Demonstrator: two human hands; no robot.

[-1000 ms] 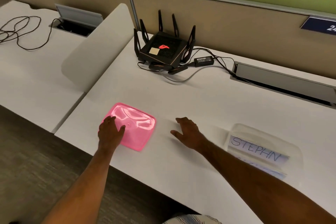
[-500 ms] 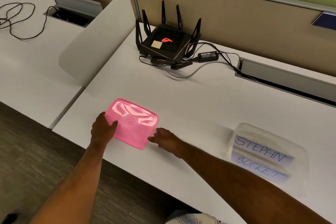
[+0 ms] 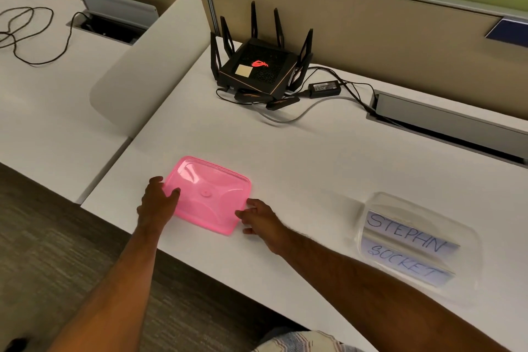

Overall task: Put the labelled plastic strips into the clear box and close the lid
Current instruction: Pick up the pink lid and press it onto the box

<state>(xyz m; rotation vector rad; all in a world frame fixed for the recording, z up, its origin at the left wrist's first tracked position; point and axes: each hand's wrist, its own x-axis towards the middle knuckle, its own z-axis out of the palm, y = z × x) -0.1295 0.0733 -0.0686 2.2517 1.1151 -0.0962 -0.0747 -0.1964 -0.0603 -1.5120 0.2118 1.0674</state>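
Note:
A translucent pink lid (image 3: 210,193) lies flat on the white desk near its front edge. My left hand (image 3: 158,204) rests on the lid's left edge, fingers over the top. At the lid's near right corner, my right hand (image 3: 258,218) touches the rim with its fingertips. Far to the right stands the clear box (image 3: 417,240), open on top. Inside it lie two labelled strips, one reading STEPHN (image 3: 407,233) and one reading SOCKET (image 3: 405,261).
A black router (image 3: 257,68) with upright antennas and its power brick (image 3: 324,87) and cables sit at the back. A cable tray slot (image 3: 445,126) runs along the back right. A white divider panel (image 3: 148,66) separates the neighbouring desk on the left.
My right hand has moved left from the bare desk to the lid's right corner. My left hand has shifted to the lid's left edge. The view has tilted down slightly.

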